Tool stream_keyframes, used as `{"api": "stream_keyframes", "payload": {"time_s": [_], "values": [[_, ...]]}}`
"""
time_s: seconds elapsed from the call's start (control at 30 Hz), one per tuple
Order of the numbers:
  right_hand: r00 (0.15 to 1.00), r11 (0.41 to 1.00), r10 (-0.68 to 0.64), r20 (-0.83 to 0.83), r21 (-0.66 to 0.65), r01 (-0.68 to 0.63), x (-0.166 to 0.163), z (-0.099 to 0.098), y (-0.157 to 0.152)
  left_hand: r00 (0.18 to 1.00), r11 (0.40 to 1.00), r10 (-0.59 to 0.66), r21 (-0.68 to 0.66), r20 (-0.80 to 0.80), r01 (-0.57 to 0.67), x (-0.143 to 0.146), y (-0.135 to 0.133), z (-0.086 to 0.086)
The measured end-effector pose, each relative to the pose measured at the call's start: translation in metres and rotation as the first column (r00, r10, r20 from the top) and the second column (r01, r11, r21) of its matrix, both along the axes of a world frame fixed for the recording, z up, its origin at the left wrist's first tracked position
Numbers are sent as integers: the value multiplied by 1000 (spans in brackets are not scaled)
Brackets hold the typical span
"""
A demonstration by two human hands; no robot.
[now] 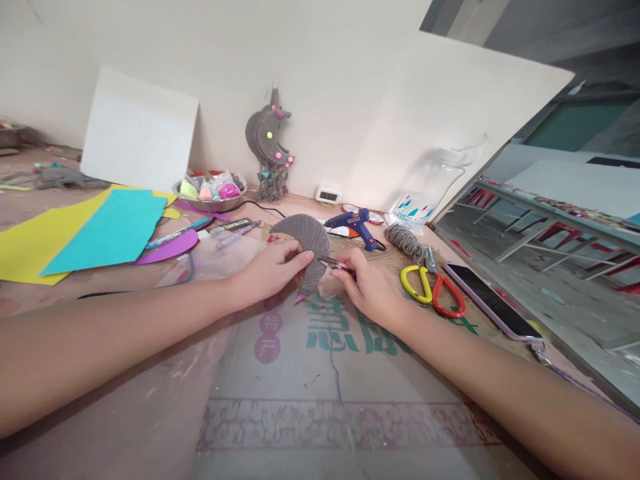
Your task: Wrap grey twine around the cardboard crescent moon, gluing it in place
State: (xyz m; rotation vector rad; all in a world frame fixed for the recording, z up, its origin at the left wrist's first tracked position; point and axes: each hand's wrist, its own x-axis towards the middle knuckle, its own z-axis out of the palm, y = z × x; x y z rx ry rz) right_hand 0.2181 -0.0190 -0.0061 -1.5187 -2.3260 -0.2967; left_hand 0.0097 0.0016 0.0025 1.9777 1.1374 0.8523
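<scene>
A crescent moon wrapped in grey yarn [305, 235] is held up over the work surface, with a bit of purple showing at its lower tip. My left hand [273, 268] pinches it between thumb and fingers at the inner edge. On its other side my right hand [370, 285] is closed round a slim tool with a metallic tip [330, 261]. That tip meets the moon's outer right edge; the tool's exact kind is hard to make out. A loose strand of grey yarn [336, 367] trails down over the printed sheet below my hands.
Behind the moon lie a blue hot glue gun [353, 220] and a small digital clock [329, 195]. Scissors [433, 287], a yarn bundle [405, 241], a phone [493, 300] and a clear jug [425, 190] stand right. Left are felt sheets [107, 230], pens and a bowl [210, 203]. A finished-looking moon ornament [270, 137] hangs behind.
</scene>
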Motion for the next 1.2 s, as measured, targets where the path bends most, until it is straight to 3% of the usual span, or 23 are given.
{"api": "stream_keyframes", "payload": {"time_s": [0.47, 0.67, 1.2], "values": [[1000, 999, -12, -5, -53, 12, 0, 0, 0, 1000, 1000, -9, 10, 14, 9, 0, 2, -3], [999, 1000, 14, -51, -11, -14, 0, 1, -1, 1000, 1000, 5, -17, 15, -5, 0, 3, -5], [1000, 994, 4, -19, -111, -6, -1, 0, -1, 999, 999, -1, 45, -39, 3, 0, 0, -1]]}}
